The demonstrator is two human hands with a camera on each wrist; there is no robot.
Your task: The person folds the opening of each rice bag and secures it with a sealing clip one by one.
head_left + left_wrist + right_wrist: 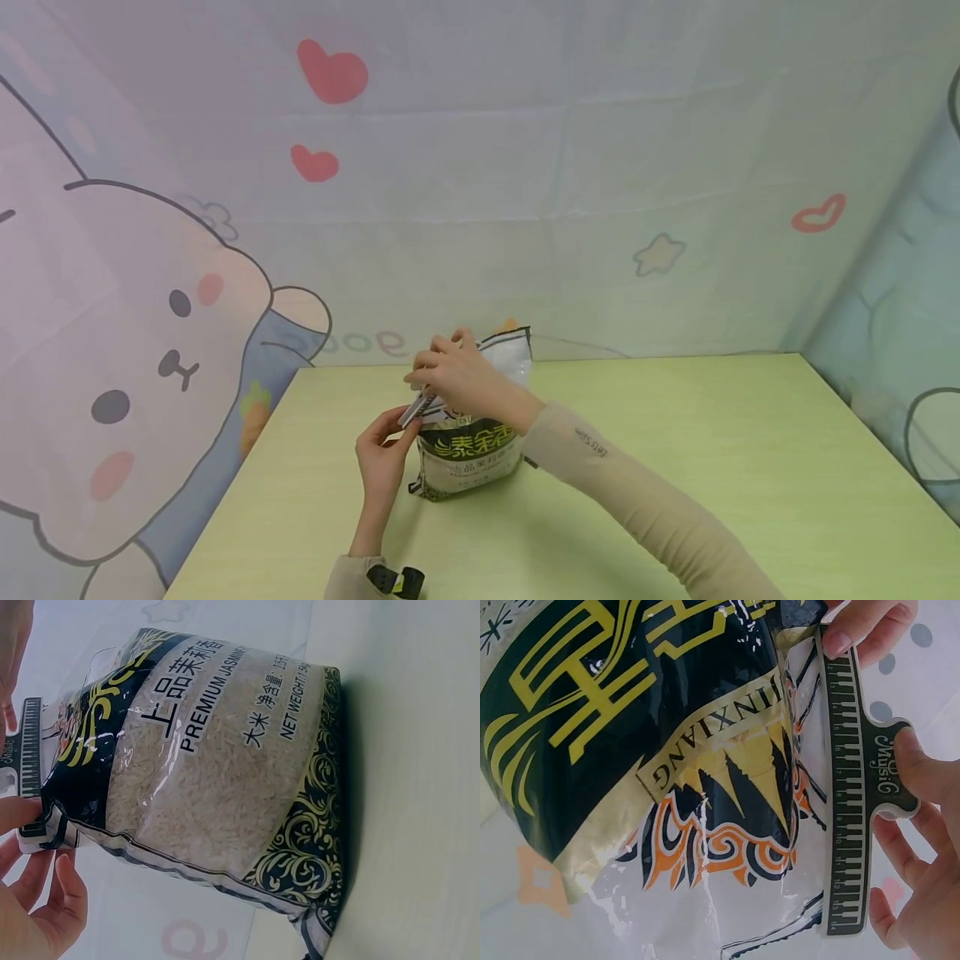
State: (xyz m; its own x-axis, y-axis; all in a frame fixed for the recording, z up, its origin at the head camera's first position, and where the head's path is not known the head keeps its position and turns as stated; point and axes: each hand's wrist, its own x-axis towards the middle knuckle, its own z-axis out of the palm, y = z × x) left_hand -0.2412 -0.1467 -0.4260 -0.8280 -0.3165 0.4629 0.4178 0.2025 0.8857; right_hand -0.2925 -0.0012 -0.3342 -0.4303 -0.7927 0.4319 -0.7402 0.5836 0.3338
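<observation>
A clear plastic bag of rice [468, 471] stands upright on the table, its white upper part [513, 354] leaning to the right. Across the upper part of the bag lies a long bag clip [845, 795] with a piano-key pattern and a tab marked "Music". My right hand [468, 379] pinches this tab between thumb and fingers, as the right wrist view shows. My left hand [381, 458] pinches the other end of the clip together with the bag's edge, seen closely in the left wrist view. Whether the clip's two halves are pressed together cannot be told.
The pale green table [675, 450] extends to both sides of the bag. Behind it hangs a printed cloth backdrop [465, 192] with hearts and a large cartoon animal. A dark strap [393, 581] is around the left wrist.
</observation>
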